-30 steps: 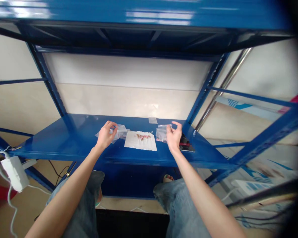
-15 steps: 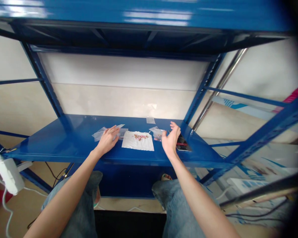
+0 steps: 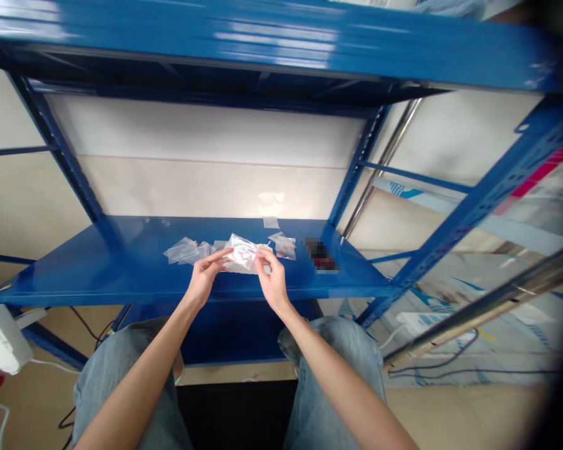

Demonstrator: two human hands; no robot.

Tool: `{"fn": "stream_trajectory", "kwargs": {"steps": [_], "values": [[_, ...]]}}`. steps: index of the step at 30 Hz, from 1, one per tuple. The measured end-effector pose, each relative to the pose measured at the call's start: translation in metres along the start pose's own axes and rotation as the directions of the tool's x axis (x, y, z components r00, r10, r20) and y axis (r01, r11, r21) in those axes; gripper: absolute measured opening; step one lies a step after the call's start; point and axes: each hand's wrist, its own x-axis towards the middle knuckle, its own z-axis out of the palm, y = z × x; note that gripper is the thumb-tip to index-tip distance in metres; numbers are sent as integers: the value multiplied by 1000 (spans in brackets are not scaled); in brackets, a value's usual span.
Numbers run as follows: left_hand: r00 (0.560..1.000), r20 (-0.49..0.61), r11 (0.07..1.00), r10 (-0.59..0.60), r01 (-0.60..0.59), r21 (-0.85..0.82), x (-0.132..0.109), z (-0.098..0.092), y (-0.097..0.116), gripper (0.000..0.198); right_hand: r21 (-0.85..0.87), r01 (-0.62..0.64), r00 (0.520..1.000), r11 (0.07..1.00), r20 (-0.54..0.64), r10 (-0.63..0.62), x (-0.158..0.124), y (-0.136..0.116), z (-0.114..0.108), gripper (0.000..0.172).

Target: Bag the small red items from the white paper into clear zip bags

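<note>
A clear plastic bag (image 3: 242, 250) is stretched between my hands, just above the front part of the blue shelf. My left hand (image 3: 205, 278) pinches its left side with thumb and fingertips. The fingers of my right hand (image 3: 272, 278) are closed on its right edge, where a pinkish strip or bit shows. Below the bag lies a white sheet (image 3: 237, 268), mostly covered; the small reddish-brown bits on it are hidden now. Several clear bags (image 3: 182, 250) lie left of my left hand. Another small bag (image 3: 285, 245) with reddish contents rests beyond my right hand.
The blue shelf (image 3: 136, 250) carries a small flat clear packet (image 3: 271, 222) near the back wall and a dark, blurred-out flat object (image 3: 321, 255) on the right. An upper shelf beam (image 3: 272, 44) crosses overhead. A white power adapter (image 3: 4, 340) hangs at the left.
My hands have come together from either side over the white sheet and now hold a clear bag between them. The view has shifted somewhat to the right.
</note>
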Motion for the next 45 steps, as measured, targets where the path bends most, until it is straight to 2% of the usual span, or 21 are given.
{"fn": "stream_trajectory", "kwargs": {"steps": [3,5,7,9,10,12,13,16,18,20,22,24,27,29,34,37,40,43,45], "values": [[991,-45,960,123,-107,257,1,-4,2,44,122,-136,991,983,14,135,3,11,-1,22],[957,-29,838,287,-236,492,-2,-1,9,57,165,-193,981,967,20,192,2,14,0,23],[911,156,620,381,-377,688,-7,6,18,72,175,-214,977,961,45,210,-1,12,2,23],[850,413,418,327,-522,743,-13,15,22,83,195,-218,976,956,74,207,-4,9,4,24],[815,503,353,288,-578,736,-15,19,22,86,209,-220,975,953,84,207,-4,7,4,24],[777,581,284,243,-630,723,-19,25,16,82,221,-232,971,947,101,215,-5,5,5,23],[777,583,266,239,-630,730,-19,26,13,77,213,-236,970,948,112,216,-4,4,5,23],[814,519,238,259,-575,783,-16,21,5,66,153,-187,977,970,135,166,-1,-1,2,25],[837,463,228,291,-531,816,-13,14,5,62,83,-70,992,994,109,60,1,-8,-2,25],[845,429,216,319,-505,836,-9,8,10,61,-23,108,989,994,100,-106,1,-16,-6,20],[839,432,199,331,-510,837,-8,4,14,60,-130,295,947,947,174,-271,-1,-23,-8,21],[821,469,181,326,-541,821,-8,3,16,59,-190,443,879,876,285,-382,-3,-25,-9,29],[792,532,162,298,-592,790,-9,3,15,54,-221,573,793,789,391,-467,-6,-22,-6,36],[783,553,155,283,-607,780,-10,5,14,51,-229,617,760,753,421,-495,-8,-19,-4,38],[797,530,151,290,-585,797,-10,7,17,35,-253,631,740,734,479,-471,-11,-17,-1,42],[791,547,137,274,-595,792,-8,6,21,26,-263,623,735,737,521,-435,-13,-18,0,42],[764,590,91,263,-628,773,-9,9,22,22,-296,617,710,729,608,-354,-15,-18,3,36],[710,672,38,212,-693,720,-14,19,21,21,-364,597,678,715,705,-208,-20,-15,6,27],[677,719,23,158,-730,683,-19,28,21,21,-417,576,677,703,725,-125,-22,-11,9,25]]}}
